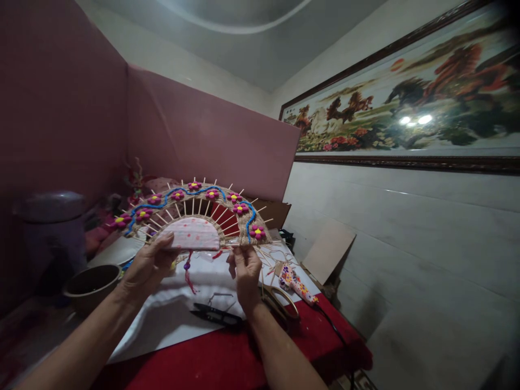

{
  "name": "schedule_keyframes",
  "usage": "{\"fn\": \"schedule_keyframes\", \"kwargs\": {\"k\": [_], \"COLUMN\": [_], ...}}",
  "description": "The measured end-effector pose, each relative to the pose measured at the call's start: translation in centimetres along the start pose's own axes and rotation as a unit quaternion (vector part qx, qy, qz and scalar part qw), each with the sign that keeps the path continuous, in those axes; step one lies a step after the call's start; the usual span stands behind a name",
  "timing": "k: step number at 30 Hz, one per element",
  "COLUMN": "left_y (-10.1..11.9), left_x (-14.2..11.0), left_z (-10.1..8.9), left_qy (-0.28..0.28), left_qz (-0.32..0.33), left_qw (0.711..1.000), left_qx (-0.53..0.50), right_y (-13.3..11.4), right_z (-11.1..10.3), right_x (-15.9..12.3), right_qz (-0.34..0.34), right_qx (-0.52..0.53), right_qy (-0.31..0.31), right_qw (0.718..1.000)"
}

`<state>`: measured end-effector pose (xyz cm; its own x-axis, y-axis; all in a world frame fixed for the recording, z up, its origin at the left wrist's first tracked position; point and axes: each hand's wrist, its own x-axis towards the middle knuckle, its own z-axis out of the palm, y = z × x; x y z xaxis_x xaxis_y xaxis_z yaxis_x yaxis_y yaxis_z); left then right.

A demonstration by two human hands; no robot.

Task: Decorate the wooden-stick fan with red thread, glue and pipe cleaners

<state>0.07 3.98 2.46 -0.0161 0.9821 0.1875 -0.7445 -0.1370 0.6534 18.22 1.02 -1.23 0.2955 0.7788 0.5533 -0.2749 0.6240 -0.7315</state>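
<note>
A half-round fan [197, 234] of thin sticks is held up over the table between my two hands. Its outer band is woven brown cord with a wavy blue cord and several magenta flowers with yellow centres; a pale spotted cloth covers its inner half-circle. My left hand [152, 262] is closed on the left lower edge, thumb on the cloth. Pinched at the lower right edge under the woven band are the fingers of my right hand [246, 268]. A magenta tassel with a purple bead [187, 266] hangs below the fan.
Black thread snips [217, 315], scissors with gold handles [284, 304] and a flower-patterned glue gun [296, 284] with a black cord lie on the table's white sheet [162, 325] and red cloth [195, 374]. A brown pot [91, 281] stands left; the wall is close on the right.
</note>
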Motion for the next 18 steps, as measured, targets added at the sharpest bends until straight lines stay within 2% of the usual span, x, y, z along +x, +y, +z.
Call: {"fn": "schedule_keyframes", "kwargs": {"k": [3,9,14,18], "left_y": [0.12,0.08,0.04,0.08], "left_x": [0.05,0.21,0.16,0.27], "left_z": [0.04,-0.18,-0.22,-0.36], "left_qy": [-0.01,-0.02,-0.017,-0.016], "left_qz": [0.007,0.019,0.012,0.012], "left_qw": [1.0,1.0,1.0,1.0], "left_qx": [-0.008,-0.013,-0.018,-0.02], "right_y": [0.01,-0.64,-0.6,-0.58], "right_z": [-0.18,-0.33,-0.53,-0.6], "right_x": [0.04,-0.1,-0.09,-0.21], "right_qz": [-0.013,-0.059,-0.082,-0.085], "right_qx": [-0.005,-0.038,-0.078,-0.07], "right_qy": [0.027,0.143,0.151,0.135], "right_qw": [1.0,0.987,0.982,0.985]}}
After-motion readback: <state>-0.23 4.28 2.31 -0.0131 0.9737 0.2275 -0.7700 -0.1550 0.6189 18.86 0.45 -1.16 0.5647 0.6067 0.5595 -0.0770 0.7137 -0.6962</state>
